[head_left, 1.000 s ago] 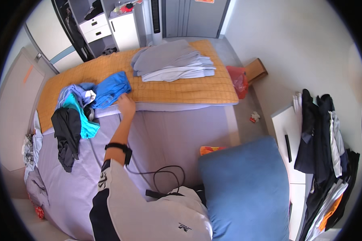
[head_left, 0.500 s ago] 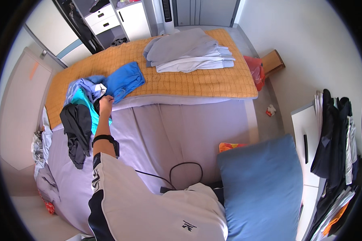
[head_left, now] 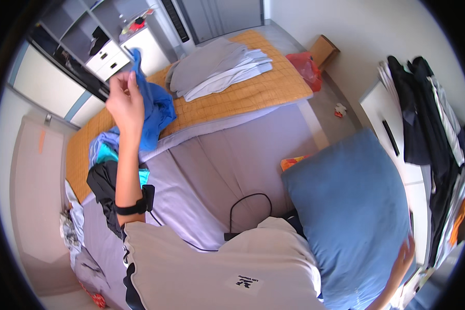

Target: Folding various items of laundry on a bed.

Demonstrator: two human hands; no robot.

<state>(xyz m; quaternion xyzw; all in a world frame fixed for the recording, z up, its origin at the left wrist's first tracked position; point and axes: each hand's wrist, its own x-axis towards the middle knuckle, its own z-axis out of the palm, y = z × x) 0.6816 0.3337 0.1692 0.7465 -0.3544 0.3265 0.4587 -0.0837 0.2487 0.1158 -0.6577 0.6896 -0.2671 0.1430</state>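
Note:
My left hand (head_left: 125, 103) is raised over the far bed, its fingers pinched on a blue garment (head_left: 155, 111). One end of the cloth sticks up past the fingertips; the rest hangs bunched down to the bed edge. Below the wrist lie a black garment (head_left: 104, 181), a turquoise one (head_left: 107, 153) and a blue-lilac one (head_left: 100, 142), partly hidden by my forearm. My right hand (head_left: 406, 252) is low at the right, against the side of a large blue pillow (head_left: 346, 206); its fingers are too blurred to read.
Grey and white folded bedding (head_left: 212, 67) lies on the orange quilted cover (head_left: 279, 77). A black cable (head_left: 250, 195) loops over the lilac sheet (head_left: 217, 150). Clothes (head_left: 423, 113) hang by a white cabinet (head_left: 392, 129) on the right. A red plastic bag (head_left: 306, 70) stands by the far bed's end.
My left hand has risen from the clothes pile, lifting the blue garment off the quilted cover. My right hand has come into view beside the pillow. The whole view has turned.

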